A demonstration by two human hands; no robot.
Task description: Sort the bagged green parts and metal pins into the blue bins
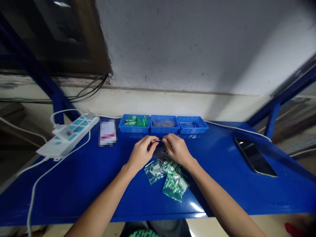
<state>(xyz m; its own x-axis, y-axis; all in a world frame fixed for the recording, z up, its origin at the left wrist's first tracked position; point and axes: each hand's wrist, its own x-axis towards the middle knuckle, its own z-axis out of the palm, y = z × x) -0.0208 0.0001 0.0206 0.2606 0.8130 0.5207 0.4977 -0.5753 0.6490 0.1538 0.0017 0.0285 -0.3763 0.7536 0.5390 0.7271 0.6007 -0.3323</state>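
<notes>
A thin dark rod with a metallic sheen [158, 141] spans the gap between my two hands, lying level. My left hand [144, 149] pinches its left end between thumb and fingers. At the other end, my right hand [176, 148] is closed on the same rod. Below them on the blue table lie clear greenish plastic bags [176, 186] of small pale and metal parts. Another such bag [154, 171] rests to the left, beside loose thin metal pins. A brownish clear bag [161, 154] sits partly hidden under my right hand.
Three blue bins stand in a row at the back: one with green bags [134, 131], one with brownish bags [165, 130], one with thin metal pieces [194, 130]. A white power strip [53, 148] with cables lies left, a blurred card [108, 131] beside it. A phone [255, 156] lies right.
</notes>
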